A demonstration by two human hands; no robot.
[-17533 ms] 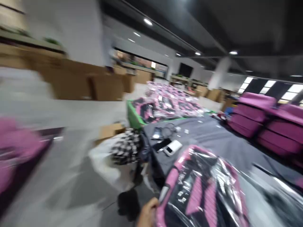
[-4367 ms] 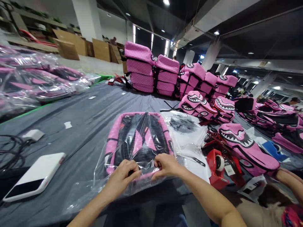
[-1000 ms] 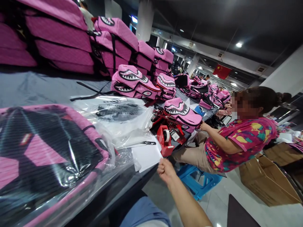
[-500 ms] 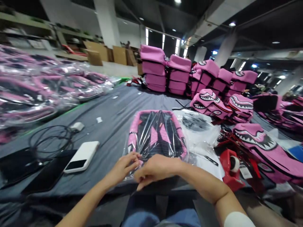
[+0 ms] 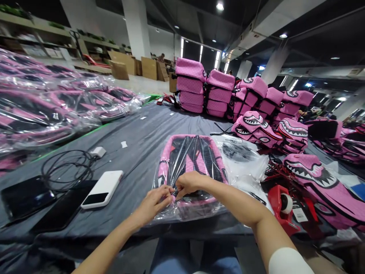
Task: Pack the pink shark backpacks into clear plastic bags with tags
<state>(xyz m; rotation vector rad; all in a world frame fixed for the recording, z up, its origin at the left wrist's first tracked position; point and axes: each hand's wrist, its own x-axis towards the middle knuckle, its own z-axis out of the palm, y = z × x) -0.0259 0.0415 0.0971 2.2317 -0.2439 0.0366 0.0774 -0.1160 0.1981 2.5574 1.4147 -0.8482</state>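
A pink and black backpack point(image 5: 165, 156) lies flat in a clear plastic bag point(image 5: 182, 215) in front of me. Over its lower left part my two hands come close together. My left hand point(image 5: 156, 199) has its fingers pinched on the bag's film. My right hand point(image 5: 188, 183) bends at the wrist, its fingertips closed on the film right beside the left fingers. What lies between the fingertips is partly hidden. Beside the backpack on the right is a pile of clear plastic bags point(image 5: 241, 152) with dark print.
Stacked pink backpacks point(image 5: 190, 85) stand at the back; bagged ones point(image 5: 31, 114) fill the left. A white power bank point(image 5: 107, 186), black cable point(image 5: 64, 167) and dark phone point(image 5: 27, 196) lie to the left. On the right are a red tape dispenser point(image 5: 278, 205) and a shark-face backpack point(image 5: 325, 182).
My right hand has moved up and forward over the backpack, uncovering the bag's near edge. My left hand stays at the lower left, shifted slightly. The camera view has shifted a little.
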